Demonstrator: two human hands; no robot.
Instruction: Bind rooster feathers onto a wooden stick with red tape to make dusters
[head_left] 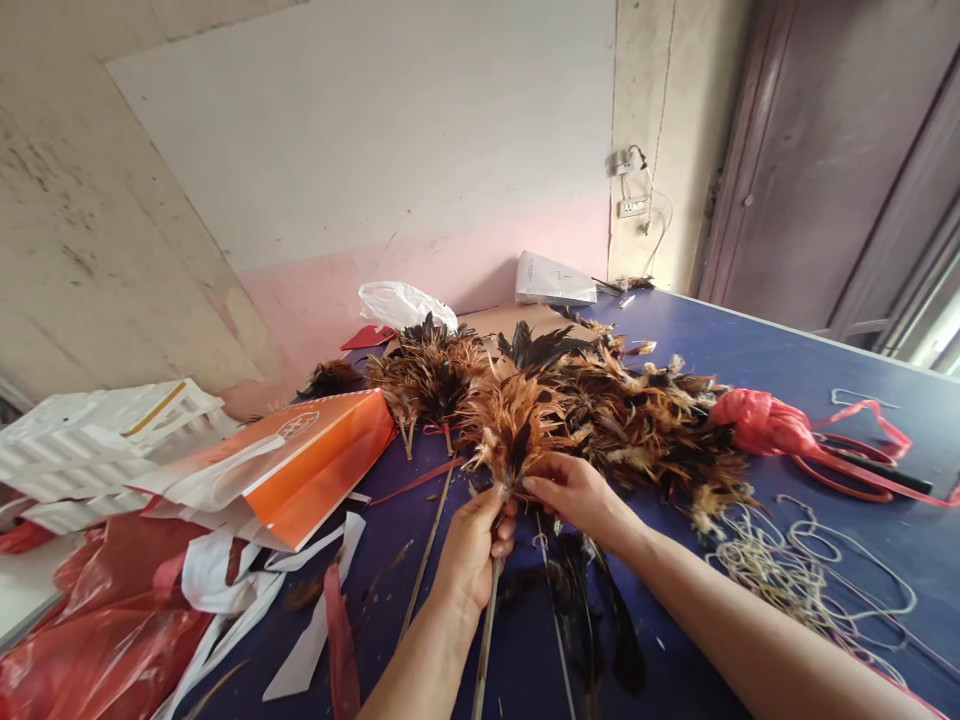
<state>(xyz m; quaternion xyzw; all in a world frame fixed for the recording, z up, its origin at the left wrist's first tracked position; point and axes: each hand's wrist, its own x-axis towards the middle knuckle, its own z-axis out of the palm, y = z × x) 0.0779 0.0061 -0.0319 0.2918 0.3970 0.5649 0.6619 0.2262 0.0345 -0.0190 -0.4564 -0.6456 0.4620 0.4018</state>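
Observation:
My left hand (pixel 472 545) is wrapped round a thin stick (pixel 486 640) just below a bunch of brown and black feathers (pixel 510 410), which together look like a feather duster. At the base of that bunch, my right hand (pixel 577 500) has its thumb and fingers pinched together on the feathers, close to the left thumb. The exact spot between the right fingertips is partly hidden. Behind and to the right lies a big heap of loose brown feathers (pixel 637 420). Long black feathers (pixel 577 610) lie on the table below my right wrist.
On the blue table (pixel 787 350) are an orange paper bag (pixel 322 470), red plastic bags (pixel 112 620), white strips (pixel 300 660), tangled string (pixel 802 580), and scissors (pixel 847 465) beside a pink ribbon bundle (pixel 757 420). Another feather bunch (pixel 427 370) and a white plastic bag (pixel 409 303) lie farther back.

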